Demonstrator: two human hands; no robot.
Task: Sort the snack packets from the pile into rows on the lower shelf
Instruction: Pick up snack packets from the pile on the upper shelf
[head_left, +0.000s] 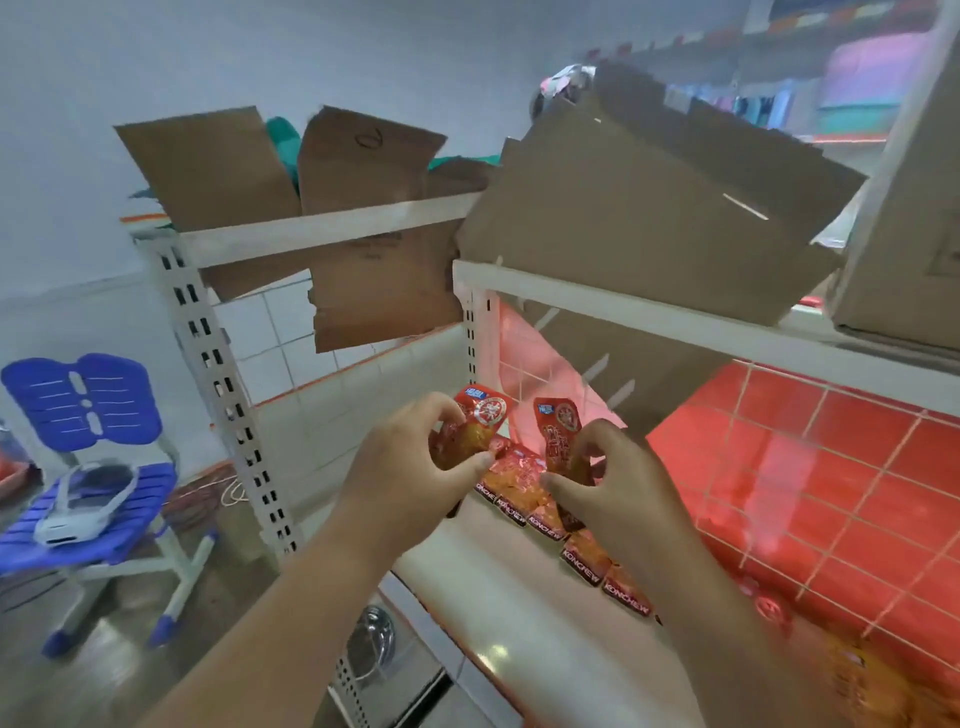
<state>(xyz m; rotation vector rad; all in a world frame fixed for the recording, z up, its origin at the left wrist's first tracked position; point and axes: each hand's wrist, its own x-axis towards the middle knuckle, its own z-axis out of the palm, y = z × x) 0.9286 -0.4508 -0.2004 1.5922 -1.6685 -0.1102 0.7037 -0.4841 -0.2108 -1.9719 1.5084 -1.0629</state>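
A white metal rack with perforated uprights (218, 384) is standing against a white tiled wall (283, 338). Behind its right bay a wire mesh (831, 493) is glowing red. The pale lower shelf (493, 597) is running from the bottom of the view up toward the back corner. Along its back edge, against the mesh, a row of snack packets (584, 558) marked KONCHEW is lying overlapped, one after another. At the lower right a blurred heap of orange packets (878, 680) is lying on the same shelf.

Both hands are hovering over the far end of the row, near each other but apart. The left hand (415, 467) is gripping a red packet (480, 415), fingers and thumb curled round it. The right hand (618, 488) is pinching a second red packet (558, 431) between thumb and fingers, holding it upright just above the row.

On the upper shelf (675, 322) open cardboard boxes are sitting. A large carton (649, 208) is tilting over the right bay. Two flap-up boxes (218, 166) are standing to the left, with something teal (283, 140) showing between their flaps. Another carton (909, 208) is filling the right edge.

To the left a blue plastic chair (83, 405) is standing on the floor, carrying a white headset (83, 506). A shiny metal lid (371, 644) is lying on the floor below the shelf edge.
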